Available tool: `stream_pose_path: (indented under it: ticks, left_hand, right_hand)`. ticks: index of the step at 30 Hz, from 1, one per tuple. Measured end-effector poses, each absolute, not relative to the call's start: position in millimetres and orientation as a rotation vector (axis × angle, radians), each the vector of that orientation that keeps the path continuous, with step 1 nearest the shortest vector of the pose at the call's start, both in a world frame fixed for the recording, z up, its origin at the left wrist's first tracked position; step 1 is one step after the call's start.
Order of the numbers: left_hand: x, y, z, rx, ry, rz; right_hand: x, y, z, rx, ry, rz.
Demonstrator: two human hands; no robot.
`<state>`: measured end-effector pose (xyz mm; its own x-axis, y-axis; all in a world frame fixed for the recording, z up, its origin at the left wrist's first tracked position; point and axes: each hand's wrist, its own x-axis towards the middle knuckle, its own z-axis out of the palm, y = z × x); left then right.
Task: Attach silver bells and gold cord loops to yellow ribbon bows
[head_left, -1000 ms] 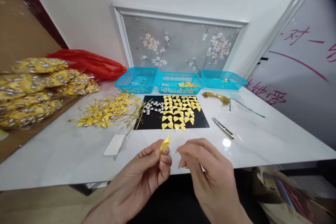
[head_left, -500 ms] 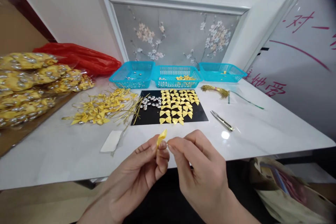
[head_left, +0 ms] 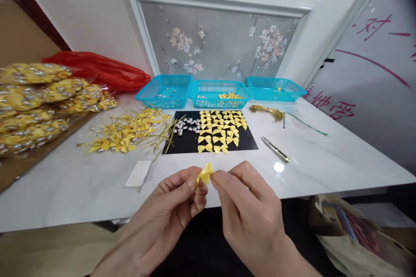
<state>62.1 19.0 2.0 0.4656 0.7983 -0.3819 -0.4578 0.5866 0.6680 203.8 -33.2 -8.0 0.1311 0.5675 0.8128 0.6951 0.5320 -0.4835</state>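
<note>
Above the near table edge, my left hand [head_left: 182,194] pinches a yellow ribbon bow [head_left: 205,174] between thumb and fingers. The bow stands tilted, part of it covered by the fingertips. My right hand [head_left: 250,203] is closed in a pinch right beside the bow, its fingertips at the bow's right edge. A thin silvery needle showed in this pinch earlier; now the fingers hide it. Beyond the hands, rows of yellow bows [head_left: 220,149] and a cluster of silvery beads [head_left: 186,126] lie on a black mat [head_left: 182,146].
Thread snips [head_left: 275,150] and a bundle of gold ties [head_left: 268,111] lie to the right. Left are finished bows with ties [head_left: 126,132], a white paper piece [head_left: 138,174] and bagged bows [head_left: 32,104]. Three blue baskets [head_left: 164,103] stand behind the mat, near a red bag [head_left: 100,69].
My right hand has moved left from a gap beside the bow to its edge. The needle, visible a second ago, is now hidden. The bow has turned, showing more of its face.
</note>
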Motion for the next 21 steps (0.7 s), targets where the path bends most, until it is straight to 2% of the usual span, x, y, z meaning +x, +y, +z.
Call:
stream_pose_path:
  ticks: [5, 14, 21]
  left_hand:
    - [62, 17, 5, 0.708, 0.805, 0.869]
    - [58, 8, 6, 0.906, 0.880, 0.837]
    - [57, 9, 6, 0.962, 0.833, 0.819]
  right_hand:
    - [210, -36, -11, -1.147, -1.553, -0.112]
    - [219, -37, -20, -1.128, -1.473, 0.300]
    - [216, -35, -26, -1.060, -1.413, 0.469]
